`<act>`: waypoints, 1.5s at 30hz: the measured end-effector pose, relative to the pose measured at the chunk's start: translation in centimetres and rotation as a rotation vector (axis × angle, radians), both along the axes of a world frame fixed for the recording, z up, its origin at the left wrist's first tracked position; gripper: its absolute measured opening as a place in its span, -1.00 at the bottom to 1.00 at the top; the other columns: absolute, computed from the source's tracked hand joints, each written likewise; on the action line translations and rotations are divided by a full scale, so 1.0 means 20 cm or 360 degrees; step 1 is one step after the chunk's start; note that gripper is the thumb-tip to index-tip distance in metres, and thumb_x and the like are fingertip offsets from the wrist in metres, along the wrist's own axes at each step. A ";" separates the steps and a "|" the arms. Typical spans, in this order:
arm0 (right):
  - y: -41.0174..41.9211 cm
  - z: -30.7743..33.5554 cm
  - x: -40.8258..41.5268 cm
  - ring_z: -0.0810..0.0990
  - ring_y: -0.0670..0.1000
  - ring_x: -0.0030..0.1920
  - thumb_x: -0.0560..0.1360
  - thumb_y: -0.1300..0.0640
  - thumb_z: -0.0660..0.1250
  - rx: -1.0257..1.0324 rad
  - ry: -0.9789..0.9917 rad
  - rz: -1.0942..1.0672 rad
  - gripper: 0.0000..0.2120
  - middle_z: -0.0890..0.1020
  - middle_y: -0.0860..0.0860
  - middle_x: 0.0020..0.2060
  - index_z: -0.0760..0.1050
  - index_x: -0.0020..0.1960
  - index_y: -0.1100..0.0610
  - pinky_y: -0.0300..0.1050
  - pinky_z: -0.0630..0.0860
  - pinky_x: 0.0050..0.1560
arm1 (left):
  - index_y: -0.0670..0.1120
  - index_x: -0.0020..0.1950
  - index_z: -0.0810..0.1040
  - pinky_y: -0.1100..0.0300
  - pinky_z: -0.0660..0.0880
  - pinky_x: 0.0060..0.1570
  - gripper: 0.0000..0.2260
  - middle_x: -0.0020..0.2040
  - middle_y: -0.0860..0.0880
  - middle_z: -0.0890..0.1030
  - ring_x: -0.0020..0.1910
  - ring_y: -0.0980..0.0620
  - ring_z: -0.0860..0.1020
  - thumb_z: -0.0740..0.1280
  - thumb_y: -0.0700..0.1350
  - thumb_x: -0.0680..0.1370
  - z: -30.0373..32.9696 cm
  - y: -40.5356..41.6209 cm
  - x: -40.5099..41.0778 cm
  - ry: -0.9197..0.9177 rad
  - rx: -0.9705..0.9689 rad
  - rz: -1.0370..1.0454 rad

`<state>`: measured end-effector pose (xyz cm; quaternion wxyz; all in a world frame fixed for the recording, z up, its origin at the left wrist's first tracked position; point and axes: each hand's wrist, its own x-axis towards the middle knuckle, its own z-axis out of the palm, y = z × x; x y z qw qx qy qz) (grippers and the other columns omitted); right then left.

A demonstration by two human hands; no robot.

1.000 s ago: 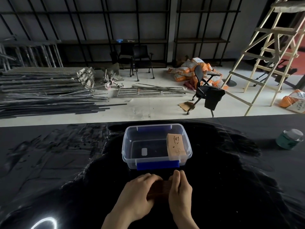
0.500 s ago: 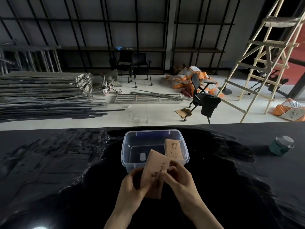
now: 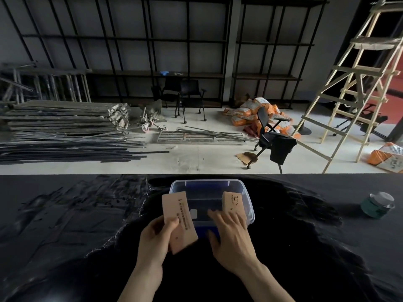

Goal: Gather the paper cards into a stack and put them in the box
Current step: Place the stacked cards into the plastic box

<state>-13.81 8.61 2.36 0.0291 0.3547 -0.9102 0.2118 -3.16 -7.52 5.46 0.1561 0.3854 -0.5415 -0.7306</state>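
Right hand point(image 3: 231, 234) released from card stack point(image 3: 178, 223), now spread flat, fingers over near rim of box point(image 3: 248, 201), beside cards point(image 3: 232, 203) already leaning inside. Left hand point(image 3: 157, 238) alone grips stack, thumb across face, just left of box. Stack gathered; placement in box judged next. Tabletop point(image 3: 65, 225) dark.

Dim overall, with daylight falling on the pale floor point(image 3: 196, 158) beyond while the glossy black tabletop point(image 3: 65, 225) lies dark and streaked with faint reflections, the hands lit softly from ahead, wide-angle bending visible in the leaning ladder point(image 3: 357, 83) and shelving toward the edges.
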 end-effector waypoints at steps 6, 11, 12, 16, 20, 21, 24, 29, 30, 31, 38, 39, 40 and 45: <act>0.09 -0.08 0.14 0.53 0.02 0.31 0.52 -0.18 0.26 0.0209 0.0132 0.0133 -0.44 0.59 -0.11 0.29 0.41 0.48 -0.02 0.06 0.43 0.39 | -0.04 0.02 0.67 0.01 0.58 -0.13 -0.92 -0.06 -0.14 0.72 -0.04 -0.10 0.65 0.44 -0.08 0.55 0.09 0.02 -0.05 0.0046 -0.0103 0.0025; 0.18 -0.07 0.27 0.63 -0.06 0.17 0.44 -0.24 0.31 -0.0070 0.0243 0.0177 -0.46 0.66 -0.14 0.21 0.51 0.38 -0.11 -0.10 0.56 0.15 | 0.00 0.00 0.65 0.06 0.60 -0.23 -0.92 -0.10 -0.10 0.72 -0.07 -0.07 0.66 0.44 -0.04 0.55 0.09 0.07 -0.16 -0.0122 -0.0298 -0.0164; 0.21 -0.03 0.26 0.60 -0.07 0.19 0.48 -0.21 0.30 -0.0240 0.0277 0.0101 -0.50 0.65 -0.13 0.23 0.51 0.38 -0.11 -0.10 0.53 0.16 | -0.02 0.02 0.67 0.00 0.65 -0.15 -0.88 -0.09 -0.09 0.74 -0.05 -0.09 0.68 0.45 -0.02 0.53 0.07 0.07 -0.18 -0.0175 -0.0332 -0.0213; 0.39 0.01 0.01 0.49 0.10 0.39 0.60 -0.20 0.11 -0.0489 0.0222 -0.0510 -0.47 0.57 0.07 0.39 0.49 0.44 0.03 0.11 0.43 0.36 | -0.08 0.08 0.60 0.11 0.54 -0.19 -0.76 0.01 -0.07 0.71 -0.09 0.01 0.63 0.45 0.03 0.50 0.00 0.10 -0.29 -0.0487 -0.0524 -0.0411; 0.57 -0.19 -0.25 0.03 0.22 0.63 0.49 -0.46 -0.31 0.0194 -0.0078 -0.0821 -0.19 0.17 0.19 0.63 0.12 0.62 -0.15 0.33 -0.02 0.59 | -0.16 0.20 0.45 -0.01 0.59 -0.01 -0.63 0.11 -0.17 0.69 0.02 -0.11 0.65 0.46 -0.03 0.51 -0.06 0.15 -0.39 -0.0659 -0.0498 -0.0538; 0.60 -0.25 -0.28 -0.08 0.22 0.64 0.41 -0.52 -0.44 0.0339 -0.0143 -0.0812 -0.11 0.06 0.17 0.65 0.01 0.63 -0.20 0.36 -0.12 0.58 | -0.17 0.24 0.43 -0.03 0.58 0.04 -0.60 0.13 -0.18 0.68 0.03 -0.11 0.63 0.46 -0.04 0.52 -0.06 0.16 -0.40 -0.0699 -0.0509 -0.0573; 0.65 -0.37 -0.30 -0.28 0.25 0.62 0.27 -0.55 -0.57 0.0596 -0.0267 -0.0800 -0.03 -0.15 0.12 0.67 -0.23 0.62 -0.25 0.44 -0.24 0.54 | -0.19 0.39 0.32 -0.05 0.55 0.11 -0.47 0.13 -0.16 0.63 0.06 -0.11 0.58 0.45 -0.03 0.53 -0.07 0.18 -0.44 -0.0848 -0.0565 -0.0695; 0.65 -0.42 -0.28 -0.30 0.25 0.61 0.40 -0.53 -0.40 0.0596 -0.0241 -0.0826 -0.16 -0.16 0.12 0.66 -0.25 0.61 -0.25 0.46 -0.22 0.53 | -0.20 0.60 0.10 -0.04 0.46 0.22 -0.22 0.42 -0.21 0.48 0.33 -0.19 0.50 0.44 0.00 0.53 -0.09 0.21 -0.47 -0.1042 -0.0682 -0.0903; 0.65 -0.43 -0.28 -0.29 0.25 0.61 0.42 -0.53 -0.39 0.0581 -0.0219 -0.0830 -0.18 -0.15 0.12 0.66 -0.24 0.62 -0.25 0.46 -0.22 0.53 | -0.20 0.62 0.07 -0.04 0.44 0.27 -0.19 0.47 -0.21 0.44 0.40 -0.20 0.46 0.43 0.03 0.53 -0.09 0.21 -0.47 -0.1074 -0.0727 -0.0943; 0.65 -0.44 -0.29 -0.28 0.26 0.62 0.43 -0.53 -0.37 0.0568 -0.0200 -0.0831 -0.19 -0.14 0.12 0.66 -0.23 0.62 -0.24 0.46 -0.21 0.53 | -0.19 0.62 0.09 -0.02 0.43 0.29 -0.20 0.49 -0.20 0.43 0.42 -0.19 0.45 0.41 0.07 0.53 -0.09 0.21 -0.48 -0.1114 -0.0795 -0.0987; 0.65 -0.45 -0.29 -0.30 0.24 0.61 0.47 -0.52 -0.32 0.0592 -0.0189 -0.0834 -0.22 -0.15 0.12 0.66 -0.25 0.62 -0.24 0.46 -0.20 0.54 | -0.04 0.15 0.59 0.08 0.56 -0.02 -0.60 0.02 0.05 0.65 -0.03 -0.01 0.63 0.32 0.25 0.53 -0.12 0.19 -0.48 -0.1217 -0.1311 -0.1218; 0.65 -0.45 -0.29 -0.30 0.24 0.61 0.48 -0.52 -0.31 0.0583 -0.0187 -0.0835 -0.23 -0.14 0.12 0.66 -0.24 0.62 -0.24 0.46 -0.20 0.54 | -0.05 0.18 0.56 0.10 0.54 -0.03 -0.60 -0.01 0.06 0.61 -0.05 0.00 0.59 0.32 0.24 0.55 -0.13 0.20 -0.48 -0.1206 -0.1323 -0.1196; 0.65 -0.46 -0.29 -0.30 0.24 0.61 0.48 -0.52 -0.31 0.0567 -0.0185 -0.0839 -0.23 -0.13 0.12 0.66 -0.23 0.62 -0.24 0.46 -0.20 0.54 | -0.06 0.20 0.55 0.10 0.54 -0.02 -0.59 -0.02 0.05 0.59 -0.05 0.00 0.58 0.31 0.23 0.56 -0.13 0.20 -0.47 -0.1193 -0.1338 -0.1168; 0.65 -0.46 -0.29 -0.29 0.24 0.61 0.48 -0.53 -0.30 0.0559 -0.0191 -0.0831 -0.22 -0.12 0.12 0.66 -0.21 0.62 -0.24 0.47 -0.20 0.54 | -0.03 0.21 0.58 0.09 0.57 0.02 -0.69 0.09 -0.01 0.69 0.05 -0.04 0.67 0.34 0.14 0.58 -0.13 0.23 -0.47 -0.1168 -0.1360 -0.1191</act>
